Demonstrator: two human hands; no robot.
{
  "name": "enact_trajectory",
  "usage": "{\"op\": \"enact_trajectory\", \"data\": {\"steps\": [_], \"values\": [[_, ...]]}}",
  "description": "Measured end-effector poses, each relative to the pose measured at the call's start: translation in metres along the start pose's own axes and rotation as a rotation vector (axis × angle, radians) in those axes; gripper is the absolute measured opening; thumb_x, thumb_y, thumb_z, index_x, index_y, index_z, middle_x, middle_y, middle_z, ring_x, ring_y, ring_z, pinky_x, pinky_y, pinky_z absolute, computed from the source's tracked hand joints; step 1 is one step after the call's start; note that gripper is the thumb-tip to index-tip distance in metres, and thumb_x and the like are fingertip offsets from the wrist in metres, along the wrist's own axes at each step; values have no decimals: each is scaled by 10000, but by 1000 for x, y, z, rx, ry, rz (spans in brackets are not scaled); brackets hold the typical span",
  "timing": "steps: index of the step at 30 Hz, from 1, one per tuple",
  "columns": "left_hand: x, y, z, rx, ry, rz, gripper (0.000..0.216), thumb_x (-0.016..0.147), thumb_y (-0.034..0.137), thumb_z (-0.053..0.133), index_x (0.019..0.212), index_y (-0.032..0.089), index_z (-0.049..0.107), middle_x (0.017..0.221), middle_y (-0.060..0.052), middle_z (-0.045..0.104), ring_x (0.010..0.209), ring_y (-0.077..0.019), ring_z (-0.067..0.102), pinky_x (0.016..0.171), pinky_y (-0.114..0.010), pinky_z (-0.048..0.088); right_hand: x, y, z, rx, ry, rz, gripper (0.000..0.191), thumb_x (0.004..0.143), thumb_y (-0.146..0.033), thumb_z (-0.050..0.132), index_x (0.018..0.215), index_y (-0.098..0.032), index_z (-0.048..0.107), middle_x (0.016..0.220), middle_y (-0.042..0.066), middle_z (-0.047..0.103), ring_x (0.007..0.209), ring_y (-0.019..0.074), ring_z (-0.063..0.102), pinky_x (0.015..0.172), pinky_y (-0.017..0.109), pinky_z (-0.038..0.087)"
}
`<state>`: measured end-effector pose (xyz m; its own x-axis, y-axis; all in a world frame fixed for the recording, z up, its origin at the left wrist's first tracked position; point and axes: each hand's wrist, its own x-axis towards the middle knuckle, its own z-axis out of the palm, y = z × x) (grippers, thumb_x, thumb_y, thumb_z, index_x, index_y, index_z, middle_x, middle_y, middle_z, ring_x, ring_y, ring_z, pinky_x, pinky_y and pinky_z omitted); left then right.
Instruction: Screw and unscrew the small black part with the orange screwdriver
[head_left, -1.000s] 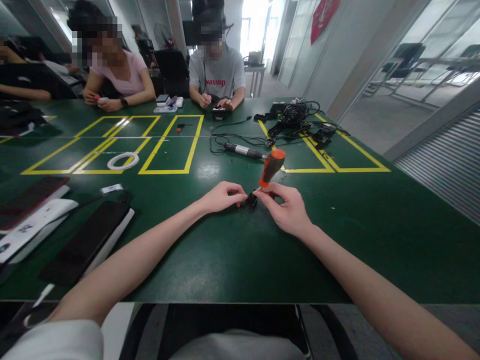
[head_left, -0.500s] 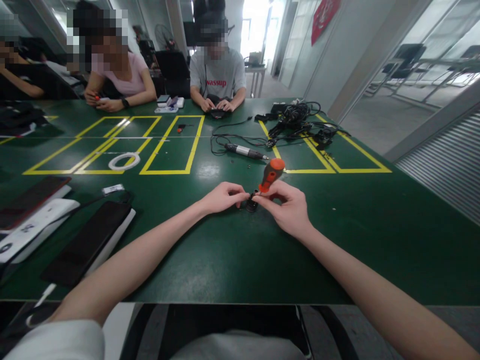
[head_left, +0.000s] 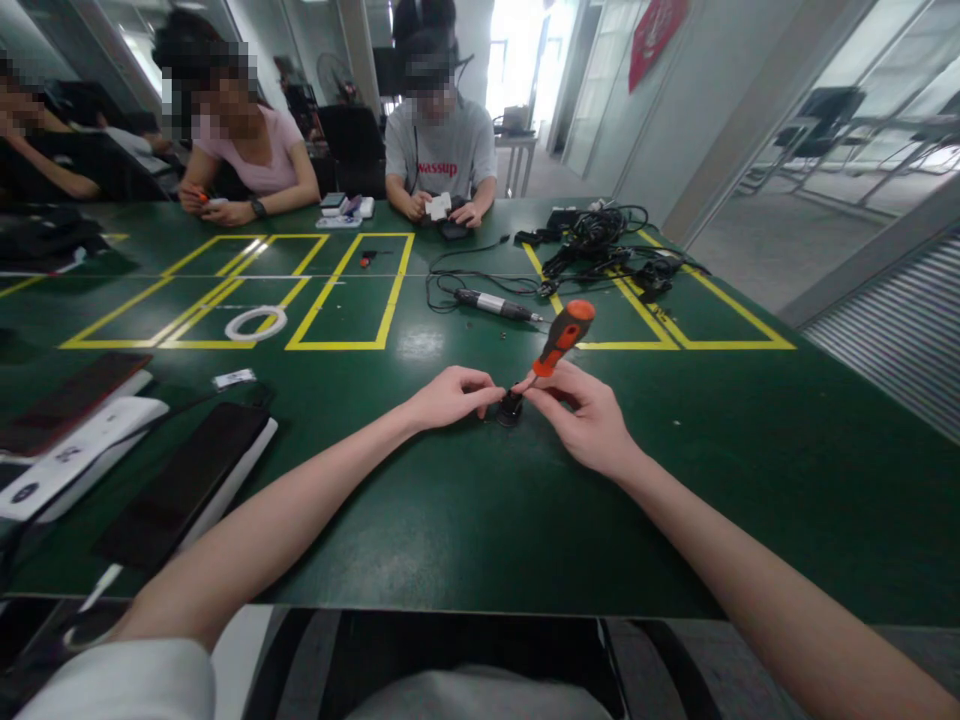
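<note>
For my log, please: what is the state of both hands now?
Left hand: at the small black part; whether gripping it cannot be told.
Right hand: closed, holding the screwdriver.

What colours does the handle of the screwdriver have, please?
The screwdriver's handle is orange and dark grey, best seen in the head view.

An orange-and-grey screwdriver [head_left: 564, 338] tilts; small black part [head_left: 510, 408] below.
</note>
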<state>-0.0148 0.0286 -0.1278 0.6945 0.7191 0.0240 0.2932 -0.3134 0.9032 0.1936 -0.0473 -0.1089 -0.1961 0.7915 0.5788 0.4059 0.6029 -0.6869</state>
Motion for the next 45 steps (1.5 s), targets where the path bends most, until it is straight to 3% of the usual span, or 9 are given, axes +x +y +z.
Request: {"op": "enact_trajectory", "data": {"steps": [7,16,20,25,31,34,39,42,45], "values": [[1,-3,0,18,2,19,466,932,525,571,644,161,609,625,12,604,615,-112,492,645,-258,362,-2,1,7,67,104,43,420,885,-461,787,621,-211,577,675,1,633,581,140,531,533,278,444],[0,-2,-1,43,9,4,496,935,558,566,646,159,621,638,4,620,609,-111,486,640,-259,353,3,2,1,105,-10,60,275,990,-387,636,807,-215,749,860,59,730,764,194,671,676,323,541],[0,-2,-1,48,9,15,524,956,563,534,630,161,617,626,1,609,612,-116,492,644,-261,360,1,1,3,62,26,75,290,911,-436,749,731,-216,696,702,18,658,596,160,553,549,300,455],[1,-3,-1,48,10,22,536,959,578,526,635,159,611,625,0,607,605,-116,492,637,-262,360,1,0,4,61,73,79,408,863,-478,799,618,-213,608,616,-13,598,535,130,475,521,283,429],[-1,1,0,17,20,9,488,956,535,541,657,157,618,640,4,606,627,-112,495,655,-254,373,2,5,4,72,9,79,286,971,-398,656,784,-207,757,785,48,732,671,180,639,612,308,519],[-1,2,0,-27,37,-5,427,950,519,548,761,155,669,661,9,604,641,-120,509,647,-251,387,2,7,5,84,-12,66,297,996,-383,611,833,-210,788,835,61,753,723,191,667,667,324,551],[1,4,-3,-103,132,62,339,945,457,592,966,152,738,829,-29,697,764,-146,597,737,-269,473,0,6,7,71,38,86,284,899,-444,763,736,-213,745,674,13,668,575,155,551,542,295,453],[-1,20,-6,-171,192,189,341,955,441,621,1104,155,734,1046,-76,753,961,-191,672,899,-315,515,-1,3,8,63,82,66,372,862,-478,808,637,-213,675,577,-26,541,520,132,468,514,286,412],[-8,48,-9,-155,226,295,427,982,407,623,1356,202,650,1255,-90,732,1184,-232,663,1027,-349,498,-2,1,9,68,66,43,345,889,-430,790,650,-212,670,591,-26,561,521,133,479,513,280,412]]}}
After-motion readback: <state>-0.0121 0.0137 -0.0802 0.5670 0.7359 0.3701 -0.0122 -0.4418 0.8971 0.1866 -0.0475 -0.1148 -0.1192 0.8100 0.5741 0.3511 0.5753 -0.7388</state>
